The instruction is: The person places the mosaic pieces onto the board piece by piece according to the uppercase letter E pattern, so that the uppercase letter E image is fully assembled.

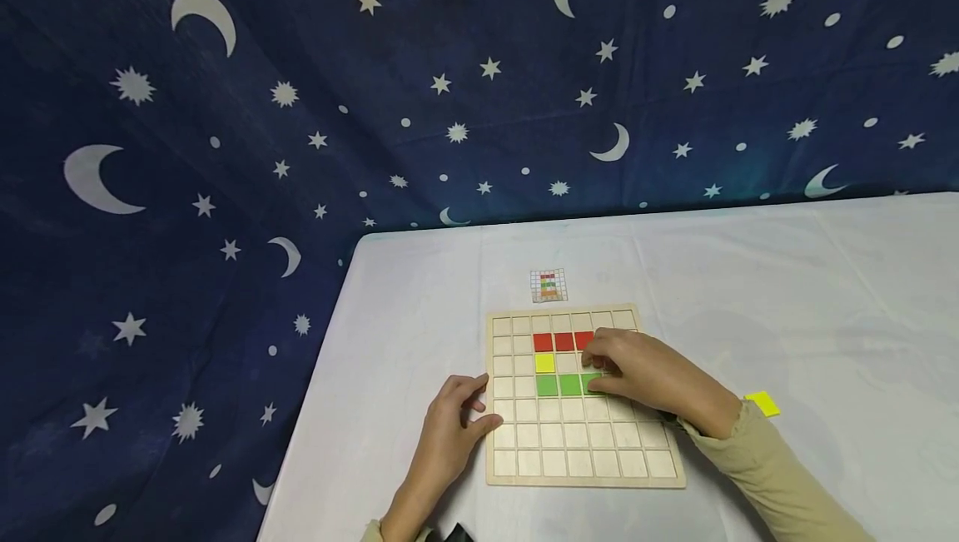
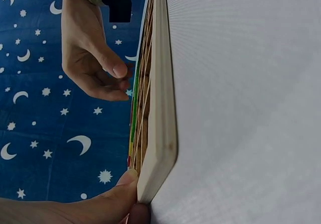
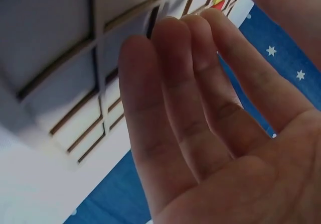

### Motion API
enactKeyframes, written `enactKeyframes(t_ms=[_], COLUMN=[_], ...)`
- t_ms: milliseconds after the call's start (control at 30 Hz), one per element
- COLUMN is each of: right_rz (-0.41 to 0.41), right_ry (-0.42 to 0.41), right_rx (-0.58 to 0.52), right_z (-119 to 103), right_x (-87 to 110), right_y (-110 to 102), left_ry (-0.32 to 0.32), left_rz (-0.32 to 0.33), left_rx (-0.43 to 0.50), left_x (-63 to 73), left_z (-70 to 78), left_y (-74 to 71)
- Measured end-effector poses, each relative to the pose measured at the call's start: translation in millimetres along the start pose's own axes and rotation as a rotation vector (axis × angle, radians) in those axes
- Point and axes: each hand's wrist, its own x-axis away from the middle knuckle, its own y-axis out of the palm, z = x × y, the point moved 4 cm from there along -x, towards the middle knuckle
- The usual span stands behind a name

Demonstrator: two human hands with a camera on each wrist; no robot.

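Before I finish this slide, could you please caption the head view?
Left hand at the edge of a wooden grid board, right hand at its rows of red tiles and green tiles.

The grid board point(image 1: 578, 436) looks like smooth, matt wood.

Our bare left hand point(image 1: 453, 419) extends forward from a beige cloth sleeve point(image 1: 370, 533), its thumb point(image 1: 483, 425) set apart from the bent index finger point(image 1: 472, 381). Our beige-sleeved right arm point(image 1: 779, 479) slants inward; our bare right hand point(image 1: 644, 365) shows its back from above, fingers point(image 3: 175, 93) side by side and lightly bent.
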Motion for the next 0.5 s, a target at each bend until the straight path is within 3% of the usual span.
enactKeyframes(t_ms=[267, 500], right_rz=[-0.008, 0.012], right_ry=[0.07, 0.084], right_rx=[0.008, 0.028], right_z=[9.0, 16.8], right_x=[15.0, 27.1], right_y=[-12.9, -27.3], left_ry=[0.017, 0.022], left_rz=[0.002, 0.002], left_rx=[0.012, 0.021], left_x=[0.1, 0.2], left_z=[0.6, 1.3], left_y=[-0.2, -0.4])
